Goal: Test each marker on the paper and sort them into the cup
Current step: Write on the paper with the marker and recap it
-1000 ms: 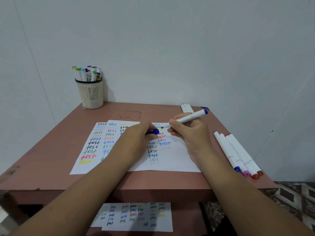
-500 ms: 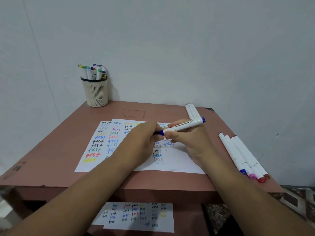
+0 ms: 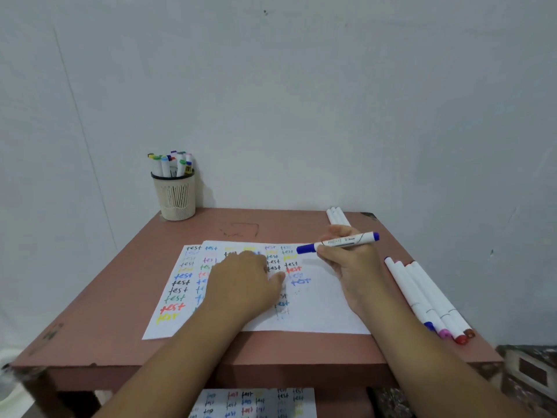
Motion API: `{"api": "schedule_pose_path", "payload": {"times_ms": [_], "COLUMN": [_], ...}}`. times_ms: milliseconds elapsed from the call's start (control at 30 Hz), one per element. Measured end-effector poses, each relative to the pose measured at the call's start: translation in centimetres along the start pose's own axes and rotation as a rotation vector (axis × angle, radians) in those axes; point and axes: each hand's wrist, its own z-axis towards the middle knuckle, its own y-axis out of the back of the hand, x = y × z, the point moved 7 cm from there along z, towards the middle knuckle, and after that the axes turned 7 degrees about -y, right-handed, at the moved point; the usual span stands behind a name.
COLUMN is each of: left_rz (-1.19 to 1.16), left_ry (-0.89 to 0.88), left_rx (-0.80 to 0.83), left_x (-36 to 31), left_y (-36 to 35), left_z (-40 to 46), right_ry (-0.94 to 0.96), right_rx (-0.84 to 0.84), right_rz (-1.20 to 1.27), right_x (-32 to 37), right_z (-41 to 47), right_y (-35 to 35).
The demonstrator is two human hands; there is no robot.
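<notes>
Your right hand (image 3: 351, 260) pinches a white marker with a blue cap (image 3: 337, 242) by its middle, holding it nearly level above the upper right part of the paper (image 3: 319, 309), capped end pointing left. Your left hand (image 3: 245, 282) rests palm down on the paper, fingers loosely bent and covering several of the written "test" words; whether they hold anything underneath is hidden from you. The cup (image 3: 174, 196), a pale mesh one, stands upright at the far left corner of the table (image 3: 99, 300), well apart from both hands, with a cluster of markers (image 3: 170, 162) standing in it. To the right of your right forearm, four white markers (image 3: 422, 294) lie side by side near the table's right edge, their coloured ends toward you. A few more white markers (image 3: 337, 215) lie at the far edge, partly hidden behind your right hand. Below the tabletop another written sheet (image 3: 256, 402) shows, cut off by the picture's lower edge. The lettering on the held marker's barrel is too small to read.
</notes>
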Motion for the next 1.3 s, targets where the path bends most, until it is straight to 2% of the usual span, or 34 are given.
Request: {"api": "schedule_pose_path", "payload": {"times_ms": [100, 167, 267, 333, 433, 633, 867, 1067, 1300], "left_rz": [-0.021, -0.128, -0.399, -0.491, -0.563, -0.507, -0.511, -0.492, -0.445], "left_ry": [-0.013, 0.005, 0.051, 0.06, 0.081, 0.153, 0.133, 0.127, 0.115], "left_rx": [0.163, 0.236, 0.236, 0.167, -0.008, -0.319, -0.362, -0.38, -0.385], "left_x": [0.3, 1.4, 4.1, 6.6, 10.6, 17.9, 20.2, 20.5, 20.4], "left_y": [0.6, 0.9, 1.5, 2.6, 4.5, 4.7, 2.7, 2.4, 2.1], "left_z": [0.5, 1.1, 2.2, 3.5, 5.4, 7.1, 7.8, 8.4, 8.5], "right_ry": [0.04, 0.041, 0.035, 0.038, 0.038, 0.169, 0.311, 0.355, 0.417], "right_rx": [-0.089, -0.099, -0.058, -0.004, 0.071, 0.155, 0.113, 0.216, 0.221], "right_rz": [-0.186, -0.253, -0.087, 0.039, 0.09, 0.006, -0.094, -0.615, -0.958], "right_x": [0.5, 1.1, 3.4, 5.4, 7.5, 9.9, 9.3, 7.2, 4.4], "right_z": [0.1, 0.6, 1.9, 3.2, 5.3, 9.4, 14.9, 17.2, 18.2], "right_y": [0.2, -0.8, -3.6, -6.3, -10.9, -20.2, -27.6, -33.0, -35.2]}}
